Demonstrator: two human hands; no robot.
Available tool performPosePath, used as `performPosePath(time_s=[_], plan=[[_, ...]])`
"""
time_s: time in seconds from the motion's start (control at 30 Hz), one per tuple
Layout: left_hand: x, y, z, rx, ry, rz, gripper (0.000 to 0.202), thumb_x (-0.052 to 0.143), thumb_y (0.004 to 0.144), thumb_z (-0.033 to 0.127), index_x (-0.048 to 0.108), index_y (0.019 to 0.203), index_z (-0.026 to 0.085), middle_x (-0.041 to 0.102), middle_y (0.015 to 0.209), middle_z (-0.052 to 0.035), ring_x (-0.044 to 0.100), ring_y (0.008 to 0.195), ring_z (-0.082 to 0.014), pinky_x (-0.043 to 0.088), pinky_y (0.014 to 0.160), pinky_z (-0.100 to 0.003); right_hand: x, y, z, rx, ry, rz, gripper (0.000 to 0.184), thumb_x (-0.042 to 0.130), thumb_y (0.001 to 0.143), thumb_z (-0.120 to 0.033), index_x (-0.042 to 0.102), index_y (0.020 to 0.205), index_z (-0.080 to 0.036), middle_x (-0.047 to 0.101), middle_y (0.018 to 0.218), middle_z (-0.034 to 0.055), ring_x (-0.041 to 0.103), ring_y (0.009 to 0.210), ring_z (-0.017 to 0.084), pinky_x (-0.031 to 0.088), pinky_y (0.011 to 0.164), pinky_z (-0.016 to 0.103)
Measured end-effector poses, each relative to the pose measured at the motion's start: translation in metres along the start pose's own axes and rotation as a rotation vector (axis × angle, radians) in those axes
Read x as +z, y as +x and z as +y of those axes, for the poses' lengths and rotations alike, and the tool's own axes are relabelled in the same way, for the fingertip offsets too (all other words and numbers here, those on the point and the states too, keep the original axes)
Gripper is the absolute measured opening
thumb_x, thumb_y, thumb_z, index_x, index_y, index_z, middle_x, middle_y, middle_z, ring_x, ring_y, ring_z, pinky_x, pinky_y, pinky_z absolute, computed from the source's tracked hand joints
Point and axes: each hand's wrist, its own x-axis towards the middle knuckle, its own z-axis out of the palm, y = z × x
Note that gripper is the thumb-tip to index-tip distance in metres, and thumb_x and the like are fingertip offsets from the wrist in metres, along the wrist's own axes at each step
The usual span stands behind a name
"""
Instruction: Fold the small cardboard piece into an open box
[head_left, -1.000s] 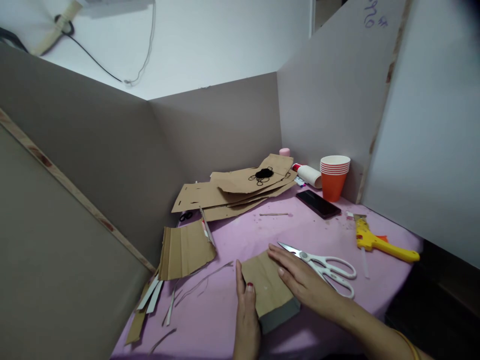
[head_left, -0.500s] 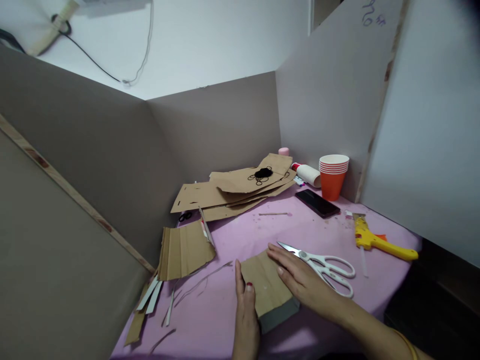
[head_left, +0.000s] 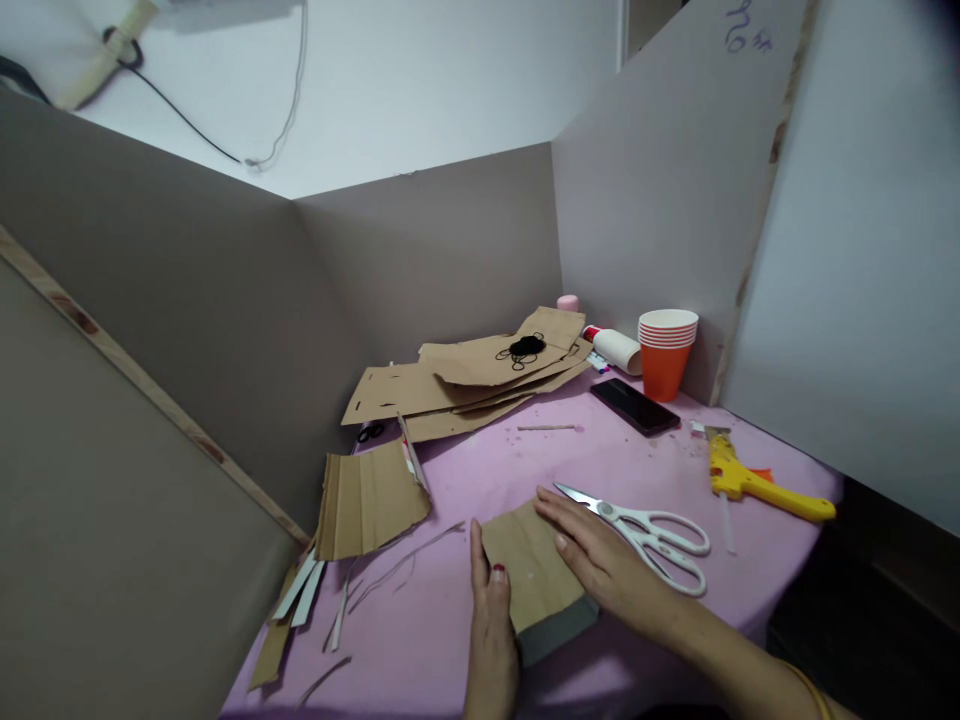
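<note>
A small brown cardboard piece (head_left: 529, 572) with a grey near edge lies on the pink table (head_left: 487, 480). My left hand (head_left: 491, 625) rests against its left side, fingers straight and flat. My right hand (head_left: 604, 560) lies flat on its right part, fingers stretched out toward the far corner. Neither hand grips anything. White-handled scissors (head_left: 651, 535) lie just right of my right hand, blades pointing left.
A yellow glue gun (head_left: 757, 485) lies at the right edge. Behind are a black phone (head_left: 634, 406), stacked orange cups (head_left: 666, 355), a white tube (head_left: 616, 350) and a cardboard pile (head_left: 465, 385). More cardboard (head_left: 367, 500) and strips (head_left: 307, 590) lie left. Partition walls surround the table.
</note>
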Motion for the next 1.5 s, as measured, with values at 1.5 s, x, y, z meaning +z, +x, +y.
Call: performPosePath(time_s=[1.5], plan=[[-0.0017,-0.0004,-0.0057,0.026,0.041,0.012,0.074,0.030,0.088,0.053,0.005,0.146,0.015,0.007,0.158,-0.0052,0.014,0.142,-0.0164,0.015,0.115,-0.028,0.0042,-0.0011,0.0025,-0.001,0.006,0.023,0.047,0.032,0.094,-0.033,0.048,0.132,-0.010,0.043,0.145,0.0151,0.036,0.135,0.023,0.030,0.113,0.049]])
